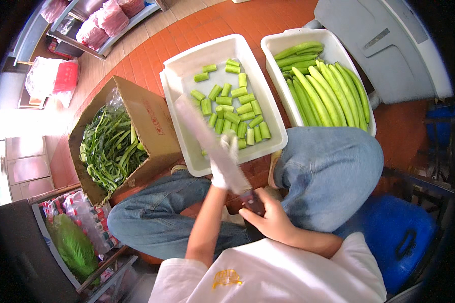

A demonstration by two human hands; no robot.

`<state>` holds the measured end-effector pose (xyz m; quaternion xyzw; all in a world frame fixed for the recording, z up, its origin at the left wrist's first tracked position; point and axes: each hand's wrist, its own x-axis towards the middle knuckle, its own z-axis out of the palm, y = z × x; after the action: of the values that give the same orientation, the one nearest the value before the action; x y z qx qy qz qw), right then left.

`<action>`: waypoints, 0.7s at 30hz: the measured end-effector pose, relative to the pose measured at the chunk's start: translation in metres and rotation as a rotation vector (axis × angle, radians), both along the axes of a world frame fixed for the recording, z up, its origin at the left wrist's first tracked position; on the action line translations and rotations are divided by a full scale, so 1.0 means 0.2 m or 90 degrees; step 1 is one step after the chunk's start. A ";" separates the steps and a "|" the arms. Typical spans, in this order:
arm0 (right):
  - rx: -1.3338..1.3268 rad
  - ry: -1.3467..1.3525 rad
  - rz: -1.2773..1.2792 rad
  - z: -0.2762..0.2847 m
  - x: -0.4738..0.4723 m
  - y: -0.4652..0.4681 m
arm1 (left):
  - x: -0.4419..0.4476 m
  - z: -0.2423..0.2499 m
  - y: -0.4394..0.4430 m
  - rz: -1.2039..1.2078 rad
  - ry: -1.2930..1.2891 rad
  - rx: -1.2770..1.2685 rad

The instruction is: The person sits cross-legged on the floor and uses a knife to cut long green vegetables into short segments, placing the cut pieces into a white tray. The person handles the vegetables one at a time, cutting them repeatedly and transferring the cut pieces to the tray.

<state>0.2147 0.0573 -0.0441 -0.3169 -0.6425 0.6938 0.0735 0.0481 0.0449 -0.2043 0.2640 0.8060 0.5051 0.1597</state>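
My bare right hand [272, 219] grips the dark handle of a long, broad-bladed knife [216, 147]. The blade slants up and left, over the near left part of a white plastic tub [197, 166]. Behind the blade is my left hand [220, 176] in a white glove, its fingers at the tub's near rim. The knife partly covers that hand, so whether it holds anything is unclear. Short cut lengths of green gourd [232, 117] lie scattered over the tub's floor. Long whole green gourds [326, 92] fill a second white tub [268, 49] to the right.
Left of the tub, a cardboard box [155, 121] holds green peelings [110, 147]. A blue plastic stool [386, 238] stands at right, and a grey plastic bin [383, 49] at upper right. Racks hold pink bags [112, 19] and packed bottles [87, 212]. My knees flank the work.
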 end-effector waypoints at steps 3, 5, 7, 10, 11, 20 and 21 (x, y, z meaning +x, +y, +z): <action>-0.262 0.016 -0.159 0.03 0.03 0.08 | -0.41 -0.32 0.22 0.023 0.108 -0.005; -0.334 0.092 -0.263 0.04 0.04 0.12 | -0.64 -0.49 0.41 0.012 0.212 -0.141; -0.304 0.046 -0.251 0.04 0.05 0.16 | -0.77 -0.63 0.55 -0.011 0.234 -0.296; -0.383 -0.001 -0.281 0.02 0.03 0.18 | -0.92 -0.79 0.72 -0.139 0.172 -0.554; -0.416 -0.043 -0.278 0.01 0.02 0.18 | -0.97 -0.85 0.75 -0.154 0.168 -0.576; -0.250 -0.112 -0.240 -0.03 0.02 0.17 | -0.92 -0.65 0.71 0.099 -0.304 0.115; -0.210 -0.128 -0.260 -0.04 0.00 0.15 | -0.83 -0.46 0.66 0.085 -0.429 0.290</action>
<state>0.2149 0.0870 -0.0524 -0.5149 -0.4475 0.7250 0.0952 -0.1178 0.1774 -0.2956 0.0596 0.5912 0.7383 0.3191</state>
